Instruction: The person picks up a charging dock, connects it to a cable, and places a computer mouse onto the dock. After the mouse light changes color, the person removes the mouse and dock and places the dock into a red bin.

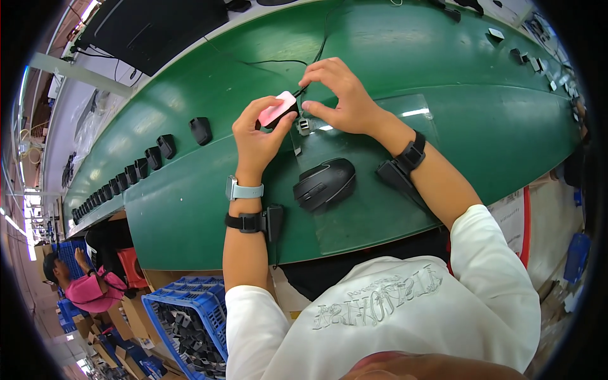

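My left hand [256,136] is closed around a small boxy device [277,111] with black sides and a bright pink-white face turned upward. Just right of it, my right hand [345,98] is held with thumb and forefinger apart, on either side of a dark cable [301,92] that runs toward the device. Whether those fingers touch the cable is hard to make out. Below the hands, a small metal dual-port connector [304,126] lies on a transparent sheet [380,209]. A black computer mouse [326,183] sits between my forearms.
Black blocks stand in a curved row along the left of the green table [183,209], the nearest being one block [201,130]. A dark monitor [152,31] is at the back left. Below left, a blue crate [180,285] holds many black parts. A person [95,288] sits beyond it.
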Tool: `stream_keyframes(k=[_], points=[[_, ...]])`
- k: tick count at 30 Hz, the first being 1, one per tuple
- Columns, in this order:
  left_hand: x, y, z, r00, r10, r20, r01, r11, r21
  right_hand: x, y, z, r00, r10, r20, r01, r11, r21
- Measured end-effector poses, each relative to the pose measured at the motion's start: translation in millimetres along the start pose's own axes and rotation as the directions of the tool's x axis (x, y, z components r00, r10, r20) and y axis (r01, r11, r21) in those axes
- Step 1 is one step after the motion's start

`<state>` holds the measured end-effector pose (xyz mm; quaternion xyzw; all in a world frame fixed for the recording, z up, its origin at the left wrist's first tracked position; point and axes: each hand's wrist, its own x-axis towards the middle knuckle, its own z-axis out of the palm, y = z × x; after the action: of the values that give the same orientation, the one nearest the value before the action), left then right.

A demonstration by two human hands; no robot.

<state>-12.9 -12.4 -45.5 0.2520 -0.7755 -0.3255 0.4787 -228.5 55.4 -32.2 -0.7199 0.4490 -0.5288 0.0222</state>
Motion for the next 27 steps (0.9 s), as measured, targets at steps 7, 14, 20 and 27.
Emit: stream_keyframes(k=[7,14,20,27], points=[[0.9,1.5,4.4,1.000,0.010,0.014,-0.010,1.000,0.018,-3.7,7.2,1.3,0.996,-0.074,0.052,0.081,0.986,-0.144],[1.0,-0.4,5.0,0.997,0.018,0.081,-0.018,1.000,0.000,-10.8,16.2,2.9,0.992,-0.050,0.119,0.064,0.990,-0.122],[0.0,6.2,6.7,0.995,-0.048,0.089,0.057,0.993,-0.100,-11.2,14.7,0.5,0.986,-0.044,0.160,0.060,0.993,-0.098],[1.3,-1.8,2.3,0.991,0.000,0.137,0.011,0.996,-0.086,-12.1,17.2,1.5,0.974,-0.071,0.214,0.087,0.994,-0.063]])
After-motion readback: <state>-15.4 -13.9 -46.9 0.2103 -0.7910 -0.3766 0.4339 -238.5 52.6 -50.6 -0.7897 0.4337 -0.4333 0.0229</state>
